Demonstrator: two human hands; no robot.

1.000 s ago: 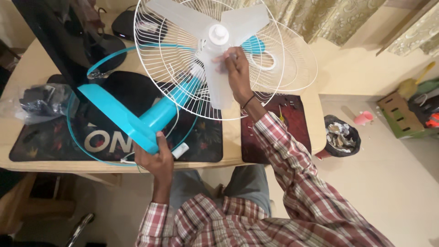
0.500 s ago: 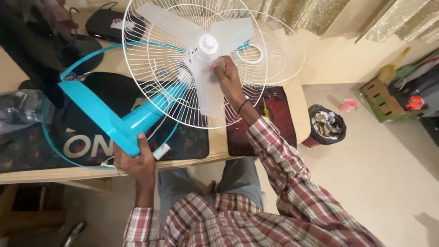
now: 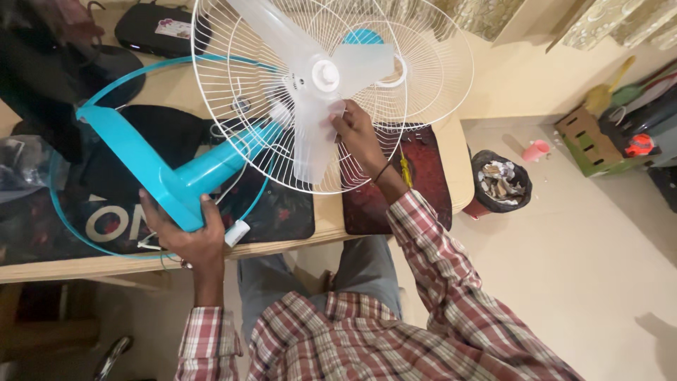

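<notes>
Right hand (image 3: 356,130) slid lower, fingers pinching white blade (image 3: 314,141); left hand (image 3: 185,233) fingers wrapped round turquoise stand (image 3: 176,185).

This looks like a room in a home. There are curtains (image 3: 493,14) by the wall, a wooden counter (image 3: 462,169), a small trash bin (image 3: 501,185) and toys (image 3: 620,134) on the floor (image 3: 599,282).

Left hand (image 3: 185,233) low and near the body, fingers wrapped tight around the fan (image 3: 211,166) stem, forearm rising straight from a plaid cuff. Right hand (image 3: 356,134) stretched further forward, fingertips pinching a fan blade, wrist banded, plaid sleeve angled back.
</notes>
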